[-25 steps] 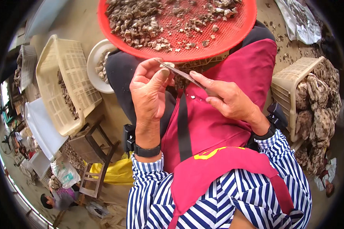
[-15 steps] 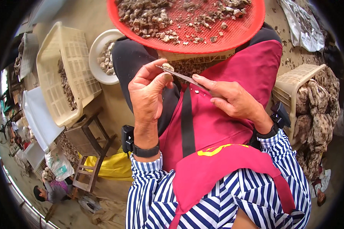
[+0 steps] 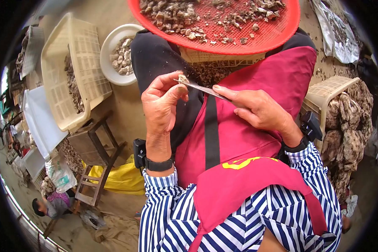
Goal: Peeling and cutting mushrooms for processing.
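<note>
One small, rough, pale lump (image 3: 182,78) was in the left hand (image 3: 161,101), pinched between thumb and fingers, while the right hand (image 3: 258,107) was closed around a narrow metal knife (image 3: 217,93). Its blade (image 3: 200,87) had just levelled out and lay against the lump, suggesting the same piece was still being worked. Grey-brown chunks (image 3: 172,19) covered part of a red mesh tray (image 3: 222,48); a white basin (image 3: 106,54) held pale nuggets (image 3: 122,58); the left cream crate (image 3: 88,59) held brown fragments (image 3: 72,82), the right cream crate (image 3: 318,97) bulky, craggy clumps (image 3: 344,119).

Place: a workshop
Left: cream crate (image 3: 88,63), white basin (image 3: 106,50) of pale pieces, another person (image 3: 56,206)
Far: red sieve (image 3: 212,23) of brown lumps (image 3: 174,17)
Right: beige crate (image 3: 329,90) heaped with clumps (image 3: 346,126)
Floor (image 3: 124,98): strewn with bits
</note>
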Demonstrator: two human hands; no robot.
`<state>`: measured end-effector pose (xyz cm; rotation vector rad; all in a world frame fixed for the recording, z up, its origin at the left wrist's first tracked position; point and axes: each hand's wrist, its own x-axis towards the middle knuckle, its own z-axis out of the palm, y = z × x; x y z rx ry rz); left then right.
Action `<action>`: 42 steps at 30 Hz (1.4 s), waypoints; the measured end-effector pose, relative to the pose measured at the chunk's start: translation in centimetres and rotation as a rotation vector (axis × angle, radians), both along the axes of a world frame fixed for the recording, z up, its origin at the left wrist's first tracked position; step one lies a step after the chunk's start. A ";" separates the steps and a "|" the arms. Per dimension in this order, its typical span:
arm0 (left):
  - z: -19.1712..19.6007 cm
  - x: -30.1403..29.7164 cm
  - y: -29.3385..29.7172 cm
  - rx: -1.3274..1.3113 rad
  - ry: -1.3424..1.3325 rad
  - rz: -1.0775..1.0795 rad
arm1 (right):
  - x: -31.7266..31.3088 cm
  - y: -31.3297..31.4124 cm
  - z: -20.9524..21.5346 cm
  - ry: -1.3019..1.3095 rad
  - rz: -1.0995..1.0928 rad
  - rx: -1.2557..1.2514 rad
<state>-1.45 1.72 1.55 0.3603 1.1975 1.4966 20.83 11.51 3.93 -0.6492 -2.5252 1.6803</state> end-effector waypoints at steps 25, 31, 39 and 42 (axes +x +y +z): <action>-0.6 -0.8 -0.4 -0.019 -0.109 -0.032 | -2.2 -1.1 -0.4 -0.091 -0.073 0.170; -0.4 -0.6 -0.2 -0.050 -0.131 0.014 | -2.9 -1.6 -1.6 -0.022 -0.152 0.152; -0.6 -0.6 -0.2 -0.019 -0.114 -0.009 | -1.1 -1.3 -0.8 -0.072 -0.048 0.143; -0.7 -0.8 -0.2 -0.022 -0.109 -0.035 | -2.0 -1.4 -0.8 -0.088 -0.069 0.156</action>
